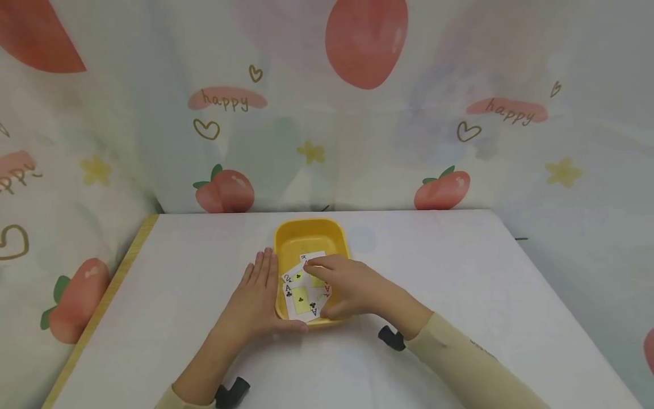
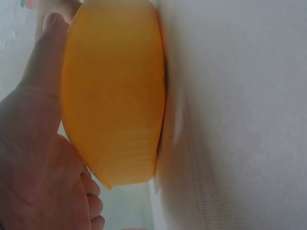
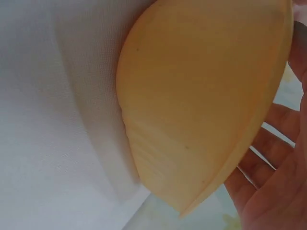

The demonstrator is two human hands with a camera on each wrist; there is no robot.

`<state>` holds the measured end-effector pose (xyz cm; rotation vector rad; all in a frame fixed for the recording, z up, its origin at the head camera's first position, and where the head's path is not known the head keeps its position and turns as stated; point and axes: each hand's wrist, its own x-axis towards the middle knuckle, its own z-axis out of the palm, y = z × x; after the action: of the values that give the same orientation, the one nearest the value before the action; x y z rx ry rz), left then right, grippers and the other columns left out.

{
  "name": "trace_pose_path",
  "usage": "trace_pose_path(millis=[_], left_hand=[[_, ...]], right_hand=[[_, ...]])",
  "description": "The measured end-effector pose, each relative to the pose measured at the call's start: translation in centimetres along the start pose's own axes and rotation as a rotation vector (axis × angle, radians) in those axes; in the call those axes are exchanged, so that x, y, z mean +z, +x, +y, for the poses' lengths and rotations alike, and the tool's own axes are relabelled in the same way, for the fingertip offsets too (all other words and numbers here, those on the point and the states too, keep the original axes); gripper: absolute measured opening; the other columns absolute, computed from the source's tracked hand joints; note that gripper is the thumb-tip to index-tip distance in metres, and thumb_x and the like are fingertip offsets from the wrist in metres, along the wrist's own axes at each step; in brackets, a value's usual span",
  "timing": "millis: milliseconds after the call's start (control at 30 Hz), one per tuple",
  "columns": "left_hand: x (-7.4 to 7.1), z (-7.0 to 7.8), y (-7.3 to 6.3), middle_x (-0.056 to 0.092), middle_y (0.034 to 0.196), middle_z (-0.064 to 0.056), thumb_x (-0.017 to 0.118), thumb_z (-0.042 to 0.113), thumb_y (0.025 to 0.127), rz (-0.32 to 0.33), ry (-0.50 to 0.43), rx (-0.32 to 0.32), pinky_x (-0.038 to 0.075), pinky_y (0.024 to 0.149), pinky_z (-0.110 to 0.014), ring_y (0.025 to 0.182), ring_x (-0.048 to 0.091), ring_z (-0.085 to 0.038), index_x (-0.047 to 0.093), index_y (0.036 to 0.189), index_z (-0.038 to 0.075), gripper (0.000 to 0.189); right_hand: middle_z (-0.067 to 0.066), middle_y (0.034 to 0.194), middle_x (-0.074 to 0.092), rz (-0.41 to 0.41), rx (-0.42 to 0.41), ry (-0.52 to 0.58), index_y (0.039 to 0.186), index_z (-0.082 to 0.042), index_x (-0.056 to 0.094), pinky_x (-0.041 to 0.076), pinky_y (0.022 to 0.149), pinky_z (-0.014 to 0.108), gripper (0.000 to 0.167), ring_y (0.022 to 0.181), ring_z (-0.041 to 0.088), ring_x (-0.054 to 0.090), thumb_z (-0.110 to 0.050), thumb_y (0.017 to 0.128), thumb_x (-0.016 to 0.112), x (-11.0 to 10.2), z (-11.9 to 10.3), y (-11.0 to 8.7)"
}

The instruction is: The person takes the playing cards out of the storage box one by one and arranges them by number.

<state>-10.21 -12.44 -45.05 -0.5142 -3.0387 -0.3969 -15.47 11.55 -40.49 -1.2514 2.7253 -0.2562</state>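
A yellow plastic tray (image 1: 310,226) stands on the white table, with several playing cards lying loose in its near half. An ace of clubs (image 1: 298,309) is nearest the front rim; behind it are a two of clubs (image 1: 292,276), a king (image 1: 319,254) and a red ace partly covered by fingers. My left hand (image 1: 258,298) rests against the tray's left rim, fingers straight and thumb along the front edge. Over the tray's right side reaches my right hand (image 1: 352,284), its fingers spread above the cards and its thumb low near the front right corner. Nothing shows pinched in it.
The white tabletop (image 1: 460,272) extends around the tray on both sides. A yellowish strip (image 1: 102,307) runs along its left edge. Behind and beside it hangs a curtain (image 1: 357,142) printed with fruit and hearts. Dark wrist devices (image 1: 391,338) sit under both forearms.
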Motion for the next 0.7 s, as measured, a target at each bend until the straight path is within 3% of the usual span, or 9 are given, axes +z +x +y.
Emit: trace_pose_path(millis=[200,400,700], left_hand=[[0.0,-0.1,-0.4,0.002,0.166,-0.022,0.060,0.094,0.057,-0.002,-0.002,0.003,0.014,0.124,-0.051,0.154,0.006,-0.036,0.006,0.157,-0.006,0.151],[0.0,-0.2,-0.5,0.004,0.165,-0.023,0.061,0.092,0.060,-0.025,-0.023,-0.001,0.015,0.124,-0.052,0.153,0.007,-0.037,0.008,0.157,-0.007,0.148],[0.0,-0.2,-0.3,0.007,0.164,-0.027,0.055,0.095,0.062,-0.018,-0.011,0.025,0.018,0.123,-0.052,0.153,0.010,-0.039,0.010,0.156,-0.009,0.147]], right_hand=[[-0.001,0.151,0.048,-0.054,-0.067,-0.035,0.146,-0.020,0.052,0.041,0.113,0.038,0.086,0.138,0.019,0.046,-0.047,0.072,0.086,0.0,-0.4,1.2],[-0.002,0.141,0.054,-0.091,-0.110,-0.038,0.142,-0.015,0.054,0.039,0.114,0.033,0.082,0.132,0.018,0.050,-0.045,0.073,0.086,0.3,-0.6,2.0],[0.000,0.137,0.051,-0.134,-0.092,-0.114,0.137,-0.013,0.050,0.038,0.114,0.029,0.087,0.125,0.017,0.047,-0.052,0.069,0.087,0.6,-1.0,3.2]])
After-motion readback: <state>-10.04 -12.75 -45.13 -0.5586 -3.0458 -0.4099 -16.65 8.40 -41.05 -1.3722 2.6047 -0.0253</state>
